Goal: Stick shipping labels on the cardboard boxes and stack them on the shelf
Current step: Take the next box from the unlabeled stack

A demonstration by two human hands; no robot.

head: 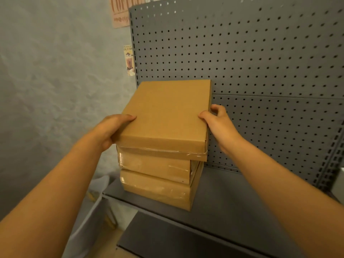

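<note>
We have the flat brown cardboard box (165, 116) on top of a stack at the left end of the grey metal shelf (232, 205), held between both hands. Our left hand (111, 131) grips its left edge, thumb lying on the lid and the fingers hidden down the side; our right hand (216, 121) grips the right edge, thumb on the lid corner and fingers curled behind the box's far side. Under it lies a second brown cardboard box (154, 166) wrapped in clear tape, and under that a third taped brown box (158, 192) resting directly on the shelf. The top box sits slightly askew, overhanging the lower two toward the right and front. All three boxes are closed, so we cannot tell what is inside them, and we see no label on the faces turned toward us. Behind the stack rises the grey perforated metal back panel (260, 53) of the shelving unit. To the left is a pale blue-grey wall (46, 71) with a small drink sticker (128, 60) and the corner of a pink poster (121, 13) above it. Below the shelf's left end stands a translucent white plastic bin (93, 216), its contents too unclear to name.
</note>
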